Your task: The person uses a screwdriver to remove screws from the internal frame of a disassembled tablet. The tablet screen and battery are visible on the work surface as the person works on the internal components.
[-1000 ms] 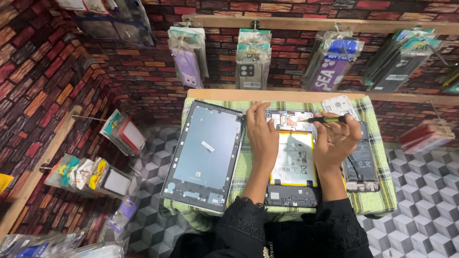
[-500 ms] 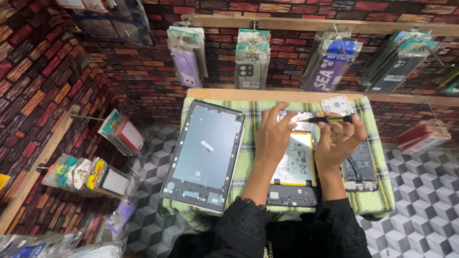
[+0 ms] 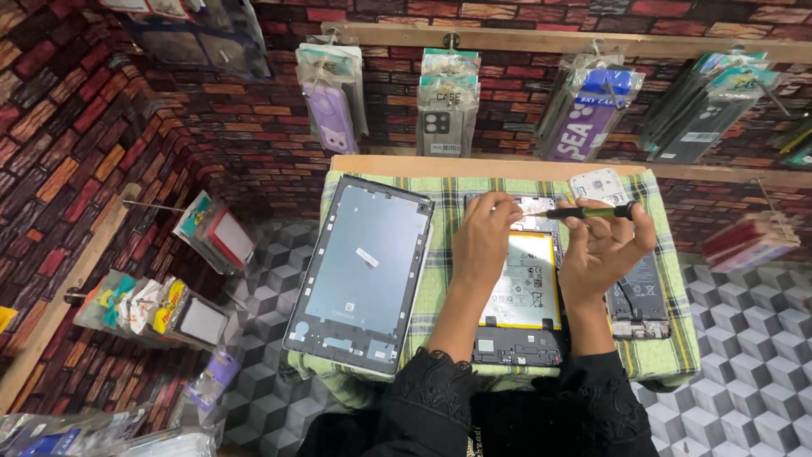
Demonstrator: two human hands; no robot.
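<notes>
A small wooden table (image 3: 381, 163) draped in a green-and-yellow checked cloth (image 3: 444, 254) stands on a grey cube-patterned floor, brick-patterned walls close behind and to the left. The cloth is nearly filled, with bare margin only along its edges, and floor lies open on both sides.

Nearest the person, an opened tablet body with a yellow-bordered white battery (image 3: 523, 292) lies at the middle of the cloth. The left hand (image 3: 484, 241) presses flat on the tablet body's upper left part, fingers spread, grasping nothing. The right hand (image 3: 602, 245), over the tablet body's right edge, pinches a slim black screwdriver with a green grip (image 3: 584, 213) held level, its tip pointing left over the tablet's top end. Half a second ago the left hand lay slightly lower.

Left of the tablet body lies a detached grey tablet back cover (image 3: 362, 271); right of it, a smaller dark opened phone (image 3: 640, 292); beyond that, a small white square part (image 3: 599, 184).

Farther off, clear packets of phone cases (image 3: 447, 110), purple, grey, blue and dark, hang from a wooden rail (image 3: 507, 38).
</notes>
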